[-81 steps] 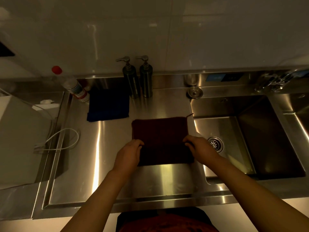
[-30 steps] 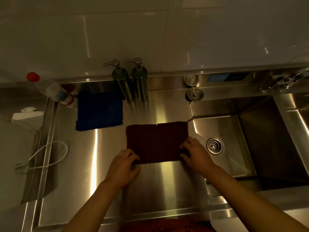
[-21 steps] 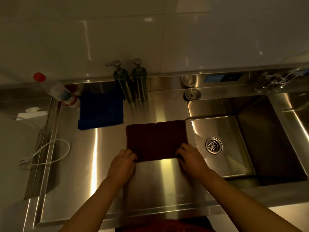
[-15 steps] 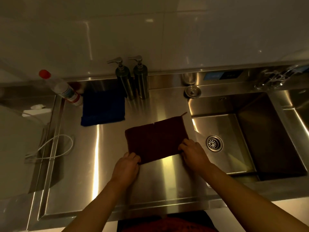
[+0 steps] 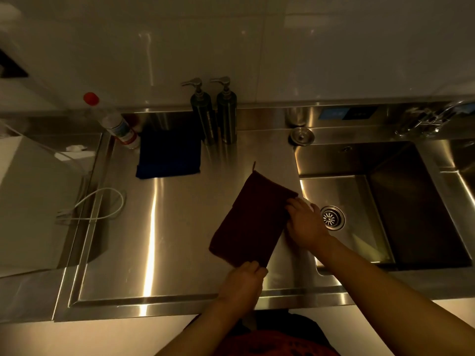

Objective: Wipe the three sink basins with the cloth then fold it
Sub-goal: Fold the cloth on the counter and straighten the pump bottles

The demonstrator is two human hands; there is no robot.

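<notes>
A folded dark red cloth (image 5: 250, 220) lies flat and turned at a slant on the steel drainboard (image 5: 159, 242), left of the sink. My left hand (image 5: 243, 285) pinches its near corner. My right hand (image 5: 305, 223) grips its right corner at the edge of the shallow basin (image 5: 357, 201), which has a round drain (image 5: 332, 218). A deeper basin (image 5: 421, 214) lies to the right of it, and part of another (image 5: 466, 163) shows at the far right.
A dark blue cloth (image 5: 168, 156) lies at the back of the drainboard. Two pump dispensers (image 5: 216, 116) and a red-capped bottle (image 5: 114, 123) stand by the wall. A sink plug (image 5: 302, 136) and faucet (image 5: 431, 119) sit behind the basins. A white cable (image 5: 100, 204) loops at left.
The red cloth has been folded in half, then turned on the drainboard from square to slanted. My left hand moved nearer and rightward; my right hand moved farther toward the drain.
</notes>
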